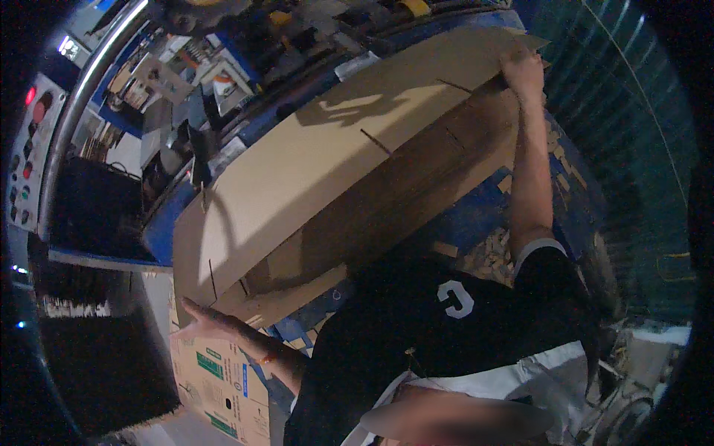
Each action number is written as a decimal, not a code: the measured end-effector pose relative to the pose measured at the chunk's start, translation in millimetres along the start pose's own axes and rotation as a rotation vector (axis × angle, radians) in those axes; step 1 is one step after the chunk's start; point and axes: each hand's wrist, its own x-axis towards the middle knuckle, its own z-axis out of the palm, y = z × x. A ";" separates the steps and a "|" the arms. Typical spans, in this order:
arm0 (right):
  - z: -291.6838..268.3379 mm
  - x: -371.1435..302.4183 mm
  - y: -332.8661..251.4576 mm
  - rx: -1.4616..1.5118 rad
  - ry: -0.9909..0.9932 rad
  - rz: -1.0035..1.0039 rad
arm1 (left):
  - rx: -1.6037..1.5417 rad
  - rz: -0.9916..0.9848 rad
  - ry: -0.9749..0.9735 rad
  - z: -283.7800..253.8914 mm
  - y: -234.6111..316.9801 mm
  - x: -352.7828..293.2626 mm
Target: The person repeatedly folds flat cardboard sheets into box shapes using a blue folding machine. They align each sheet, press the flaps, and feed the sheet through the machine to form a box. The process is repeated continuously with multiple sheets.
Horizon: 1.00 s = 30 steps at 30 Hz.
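A large brown cardboard sheet (268,175), creased and slotted, stretches diagonally in front of me. Its near side folds into a shadowed trough. At the far right, my right hand (523,70) is closed around the sheet's end. My left hand (199,324) rests by its near left corner, thumb and fingers apart. Some of the left fingertips are hard to make out against the cardboard. Below this hand is a printed cardboard panel (223,390) with green and blue markings; I cannot tell whether it joins the sheet.
Blue machinery (297,93) runs behind the sheet. A control panel (31,152) with buttons stands at far left, beside a shiny metal pipe (85,89). Small cardboard scraps (487,256) litter the blue surface near my right arm. A dark green corrugated wall (632,126) rises at right.
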 end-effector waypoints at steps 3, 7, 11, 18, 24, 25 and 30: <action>-5.2 16.2 -11.0 0.114 -0.053 0.024 | 0.170 0.176 0.175 12.1 -5.3 5.6; 26.4 32.3 -11.3 0.541 0.213 -0.021 | 0.169 0.136 0.256 17.2 -17.8 10.4; 38.8 18.7 -15.4 1.081 0.114 0.273 | -0.274 -0.012 0.191 20.5 -41.6 12.9; -53.5 -146.9 -33.7 0.865 0.118 -0.197 | -0.558 -0.320 -0.514 -2.2 -50.8 -0.4; -49.0 -206.7 -33.8 0.312 -0.481 -1.405 | -0.537 0.122 -0.709 -28.2 2.6 -52.2; -47.5 -208.1 -34.7 0.243 -0.535 -1.464 | -0.423 0.379 -0.795 -28.0 13.0 -60.5; -48.6 -210.0 -44.5 0.228 -0.627 -1.400 | -0.007 1.080 -1.273 -11.8 53.3 -82.0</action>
